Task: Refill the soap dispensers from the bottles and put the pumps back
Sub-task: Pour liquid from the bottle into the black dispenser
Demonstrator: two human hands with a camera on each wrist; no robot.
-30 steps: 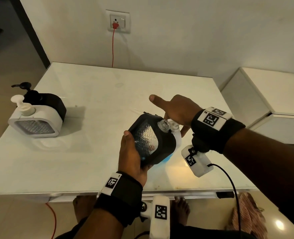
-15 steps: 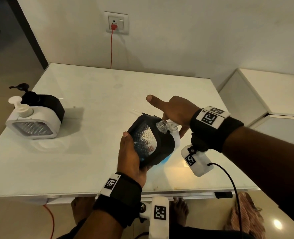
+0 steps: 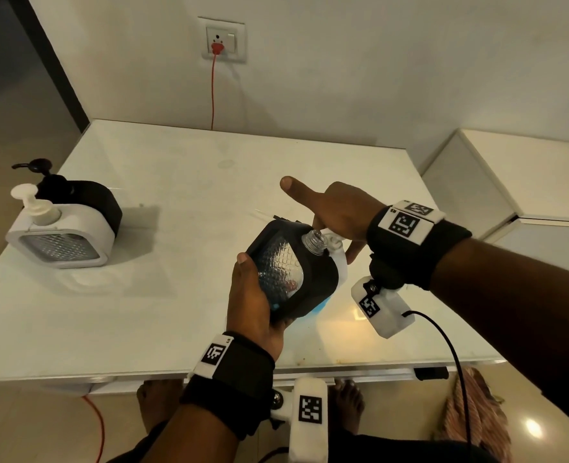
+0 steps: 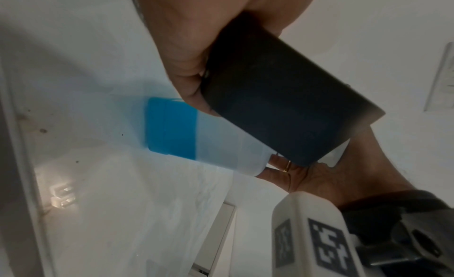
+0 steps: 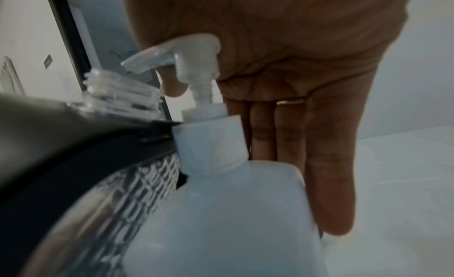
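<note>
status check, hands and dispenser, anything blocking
Left hand grips black dispenser, neck open. Right hand presses pump bottle beside it. Nothing blocking.

1. The black square dispenser with the clear threaded neck (image 3: 293, 272) sits a shade lower and nearer the table's front edge than a second ago, tipped the same way in the left hand (image 3: 254, 305).
2. The right hand (image 3: 336, 212) has drifted slightly with it (forefinger out as before), over the white pump bottle (image 5: 221, 213).
3. The head view has shifted a little, moving the wall socket (image 3: 224, 40) slightly leftward in frame.
</note>
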